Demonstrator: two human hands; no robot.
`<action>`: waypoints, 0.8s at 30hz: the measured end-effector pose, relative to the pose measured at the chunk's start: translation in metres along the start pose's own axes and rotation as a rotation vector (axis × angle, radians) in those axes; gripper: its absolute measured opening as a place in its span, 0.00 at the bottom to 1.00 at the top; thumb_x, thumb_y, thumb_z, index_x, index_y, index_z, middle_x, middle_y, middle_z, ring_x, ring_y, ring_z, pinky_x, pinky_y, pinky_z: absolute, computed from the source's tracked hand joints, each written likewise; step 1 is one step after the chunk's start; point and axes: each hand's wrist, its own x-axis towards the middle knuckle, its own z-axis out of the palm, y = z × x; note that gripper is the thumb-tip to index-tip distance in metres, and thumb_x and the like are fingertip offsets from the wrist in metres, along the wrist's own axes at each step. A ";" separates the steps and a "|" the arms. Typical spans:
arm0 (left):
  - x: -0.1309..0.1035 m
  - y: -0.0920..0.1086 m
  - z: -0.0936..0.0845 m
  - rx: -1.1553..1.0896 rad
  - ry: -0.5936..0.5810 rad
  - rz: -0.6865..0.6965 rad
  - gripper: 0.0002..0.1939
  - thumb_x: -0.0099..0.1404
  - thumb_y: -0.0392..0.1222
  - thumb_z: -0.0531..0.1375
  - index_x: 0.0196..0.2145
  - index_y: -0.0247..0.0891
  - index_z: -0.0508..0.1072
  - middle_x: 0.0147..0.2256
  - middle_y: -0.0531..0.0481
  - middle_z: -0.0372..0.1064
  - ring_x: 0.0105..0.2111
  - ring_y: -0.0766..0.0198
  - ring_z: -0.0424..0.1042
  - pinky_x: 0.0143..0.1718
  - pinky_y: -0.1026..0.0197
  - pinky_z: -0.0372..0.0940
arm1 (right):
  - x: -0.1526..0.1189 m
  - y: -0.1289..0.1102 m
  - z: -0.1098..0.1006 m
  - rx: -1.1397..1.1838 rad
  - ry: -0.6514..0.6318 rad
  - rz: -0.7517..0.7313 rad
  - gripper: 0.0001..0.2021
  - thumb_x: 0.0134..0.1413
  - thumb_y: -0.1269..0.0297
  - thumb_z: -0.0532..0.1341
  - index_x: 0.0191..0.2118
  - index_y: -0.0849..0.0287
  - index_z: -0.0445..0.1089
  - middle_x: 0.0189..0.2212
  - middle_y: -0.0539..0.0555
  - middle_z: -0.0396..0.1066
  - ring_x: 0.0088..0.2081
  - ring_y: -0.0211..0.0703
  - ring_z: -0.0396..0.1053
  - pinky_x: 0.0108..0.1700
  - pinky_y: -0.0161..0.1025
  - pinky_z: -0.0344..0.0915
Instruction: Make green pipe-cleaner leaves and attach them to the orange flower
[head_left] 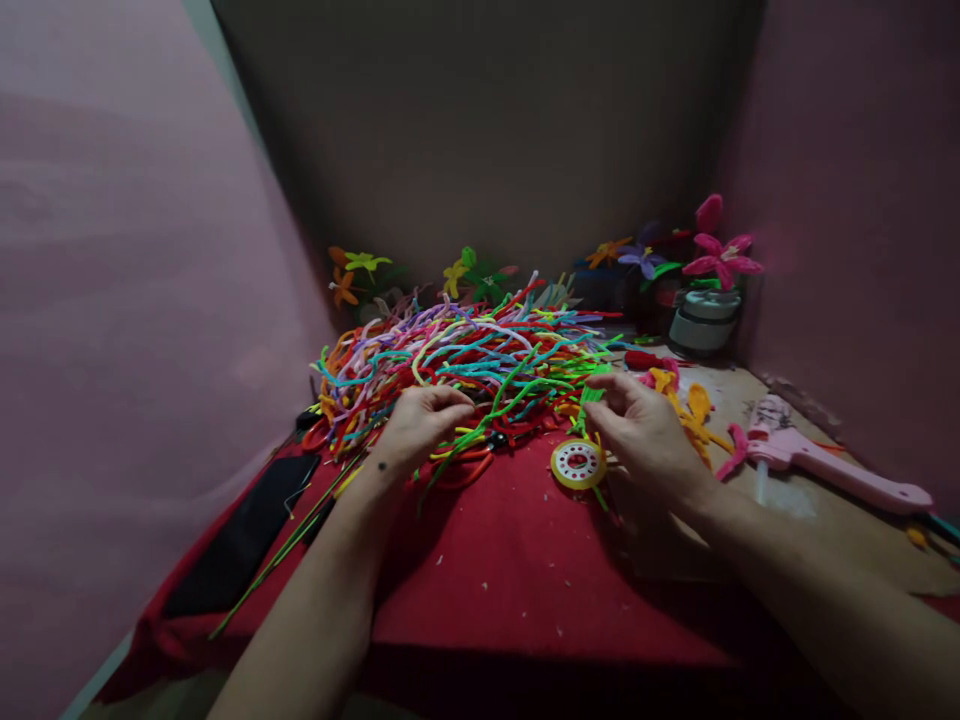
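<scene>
My left hand (427, 420) is at the front of the pipe cleaner heap (465, 345), thumb and fingers pressed together. Loose green pipe cleaners (517, 395) pass close by its fingertips; what sits inside the pinch is hidden. To the right, my right hand (649, 430) has its thumb and fingers closed around a small bunch of bright green pipe cleaners (592, 390). Just below that bunch, a yellow-rimmed round spool (578, 463) with a white, holed face lies on the red cloth (495, 560). Scissors with orange-red handles (469, 470) are partly covered by green strands.
A dark flat slab (240, 535) and thin green stems (277, 550) lie at the left. On the right board are a pink glue gun (840, 465) and orange-yellow fuzzy pieces (694, 410). Behind, a pink fuzzy flower (724, 260) stands in a pale pot (703, 322).
</scene>
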 end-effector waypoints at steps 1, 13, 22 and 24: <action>0.001 -0.003 0.005 0.157 -0.033 0.046 0.10 0.53 0.43 0.58 0.30 0.35 0.74 0.23 0.52 0.69 0.22 0.68 0.66 0.25 0.66 0.59 | -0.002 -0.002 0.004 -0.054 -0.025 -0.019 0.10 0.44 0.65 0.58 0.35 0.60 0.67 0.19 0.48 0.64 0.20 0.35 0.59 0.22 0.33 0.53; 0.005 -0.015 0.025 0.595 0.024 0.197 0.08 0.54 0.37 0.53 0.24 0.36 0.72 0.26 0.49 0.68 0.28 0.64 0.65 0.31 0.64 0.57 | -0.019 -0.012 0.037 -0.182 -0.410 -0.057 0.08 0.45 0.68 0.56 0.23 0.60 0.72 0.17 0.49 0.66 0.21 0.36 0.60 0.24 0.33 0.55; -0.016 0.013 0.027 0.321 -0.095 0.333 0.07 0.55 0.37 0.54 0.23 0.36 0.70 0.26 0.52 0.66 0.28 0.67 0.64 0.32 0.67 0.57 | -0.017 -0.012 0.043 0.279 -0.458 0.214 0.13 0.45 0.54 0.61 0.27 0.62 0.68 0.16 0.47 0.62 0.17 0.31 0.56 0.19 0.30 0.51; -0.021 0.017 0.032 0.249 -0.167 0.328 0.07 0.56 0.37 0.53 0.23 0.36 0.69 0.25 0.52 0.65 0.28 0.67 0.63 0.32 0.67 0.57 | -0.018 -0.015 0.044 0.378 -0.376 0.199 0.14 0.45 0.54 0.61 0.27 0.62 0.69 0.18 0.48 0.64 0.20 0.33 0.59 0.22 0.31 0.54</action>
